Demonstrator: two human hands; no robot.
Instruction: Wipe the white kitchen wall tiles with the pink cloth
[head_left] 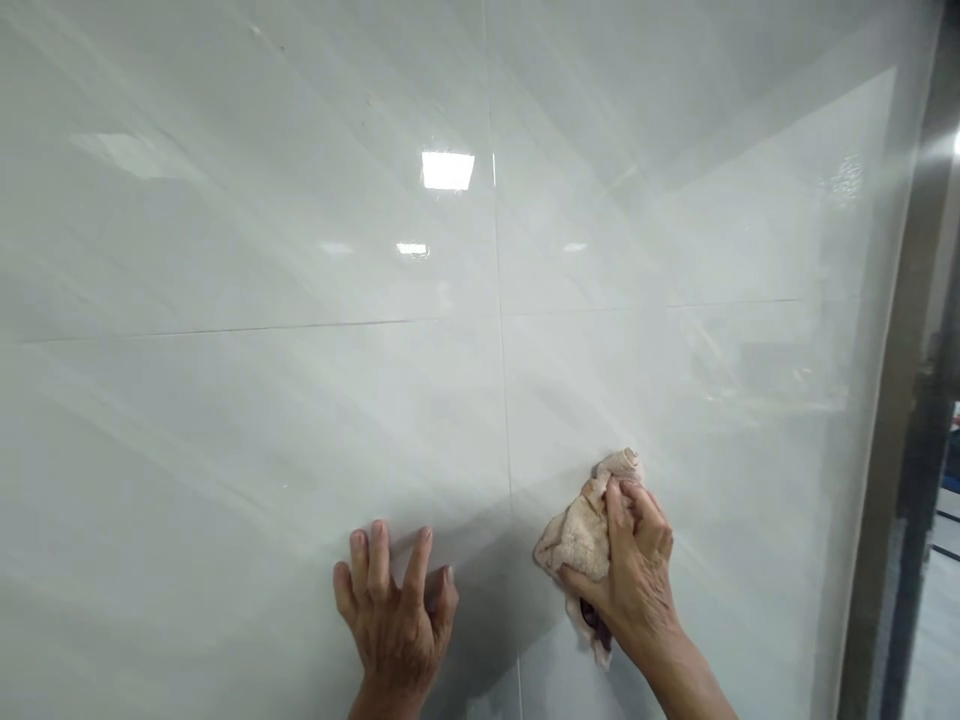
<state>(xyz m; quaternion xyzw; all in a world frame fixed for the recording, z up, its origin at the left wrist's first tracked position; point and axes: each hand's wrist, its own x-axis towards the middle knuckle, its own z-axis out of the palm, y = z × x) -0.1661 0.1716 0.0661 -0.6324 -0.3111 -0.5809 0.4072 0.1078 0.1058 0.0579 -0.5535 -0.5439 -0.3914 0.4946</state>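
A crumpled beige cloth is pressed against the glossy, pale grey tiled wall, right of the upright tile joint. My right hand is closed on it, thumb and fingers gripping its right side. A dark patch shows near the cloth's lower end, under the hand. To the left of the joint, my left hand has its fingers spread towards the wall, with nothing in it. Whether its palm touches the tiles cannot be seen.
Thin joints cross between the large tiles. Bright lamp reflections show on the upper part. At the right, the wall ends at a metal door frame, with another space partly visible beyond.
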